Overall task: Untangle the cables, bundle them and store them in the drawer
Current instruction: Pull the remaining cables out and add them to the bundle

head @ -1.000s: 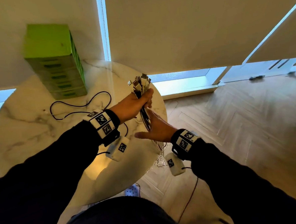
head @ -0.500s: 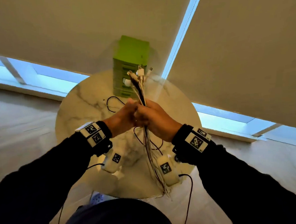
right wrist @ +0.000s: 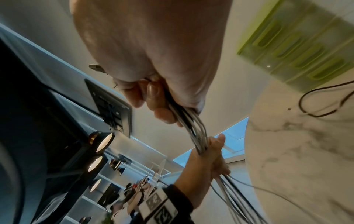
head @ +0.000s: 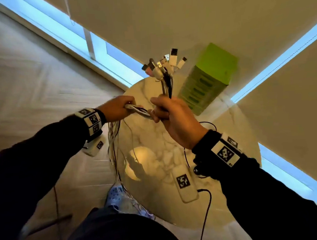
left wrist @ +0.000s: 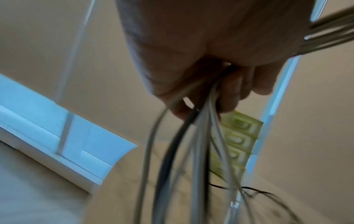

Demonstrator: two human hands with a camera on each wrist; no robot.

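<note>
Both hands hold one bundle of white, grey and black cables (head: 140, 111) above the round marble table (head: 167, 156). My right hand (head: 169, 115) grips the bundle just below the plugs (head: 162, 65), which fan upward. A short way to the left, my left hand (head: 119, 108) grips the same bundle, and the loose cable ends (head: 115, 150) hang from it past the table's edge toward the floor. In the left wrist view the fingers (left wrist: 226, 97) curl round the cables (left wrist: 199, 144). In the right wrist view the fingers (right wrist: 153, 97) clamp the cables (right wrist: 193, 128). The green drawer unit (head: 207, 79) stands at the table's far side, drawers shut.
A thin black cable (head: 208, 125) lies on the table near the drawer unit (right wrist: 306, 42). Roller blinds cover the windows behind the table. Pale herringbone floor lies to the left. A light perforated shoe (head: 116, 196) shows beside the table's near edge.
The two hands, pressed together half a second ago, have parted; the left slid along the bundle to the left. The head view has swung, so the table and drawer unit sit further right.
</note>
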